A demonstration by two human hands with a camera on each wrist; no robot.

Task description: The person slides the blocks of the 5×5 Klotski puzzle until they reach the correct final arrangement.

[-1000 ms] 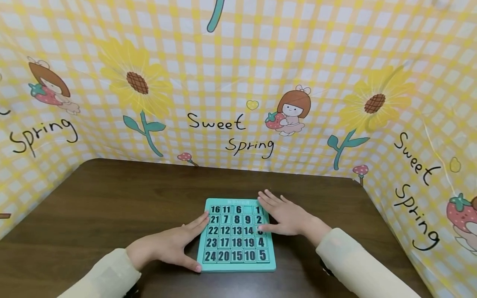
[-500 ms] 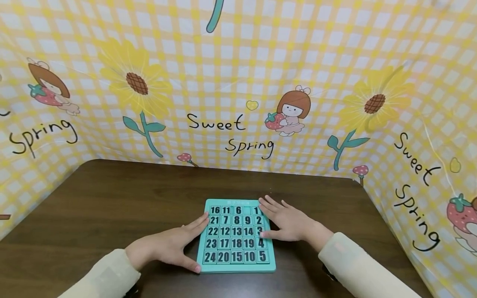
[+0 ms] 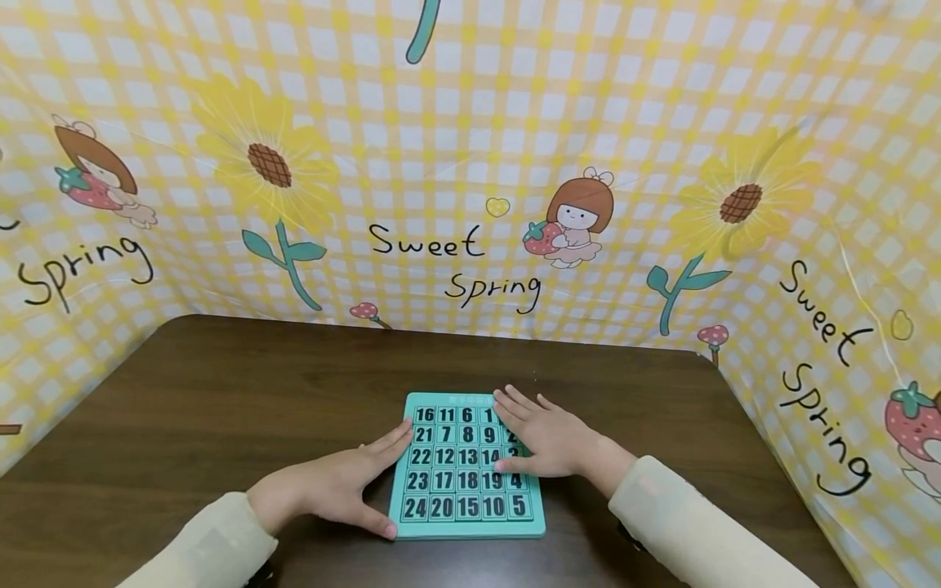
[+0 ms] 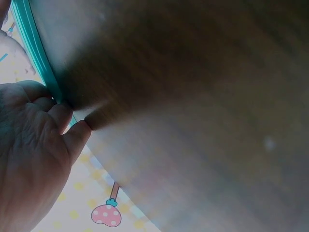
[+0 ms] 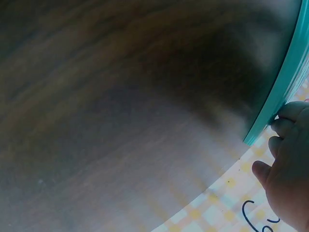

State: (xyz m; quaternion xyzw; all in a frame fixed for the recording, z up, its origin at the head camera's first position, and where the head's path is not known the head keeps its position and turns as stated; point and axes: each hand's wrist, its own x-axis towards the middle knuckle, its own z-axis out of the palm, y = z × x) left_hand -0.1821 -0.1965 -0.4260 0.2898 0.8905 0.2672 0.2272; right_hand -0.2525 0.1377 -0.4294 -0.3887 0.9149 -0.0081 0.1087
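A turquoise number slide puzzle (image 3: 466, 531) lies flat on the table, with black-numbered tiles in its frame. My left hand (image 3: 331, 487) rests along its left side, fingers straight against the edge and thumb at the near left corner. Over the right columns reaches my right hand (image 3: 562, 441), fingers extended near the tile numbered 1 (image 3: 488, 416) and thumb by the tile numbered 14 (image 3: 488, 457). The top right slot is hidden under the right fingers. In the left wrist view, the fingers meet the puzzle's side (image 4: 36, 46); the right wrist view shows its other side (image 5: 282, 84).
The dark brown wooden table (image 3: 257, 392) extends around the puzzle. A yellow checked cloth (image 3: 441, 163) with flowers and lettering hangs behind the table and along both sides.
The tile numbered 1 has slid left beside the 6, into the gap in the top row. My right hand dipped slightly nearer, then moved left. The left hand stays in place.
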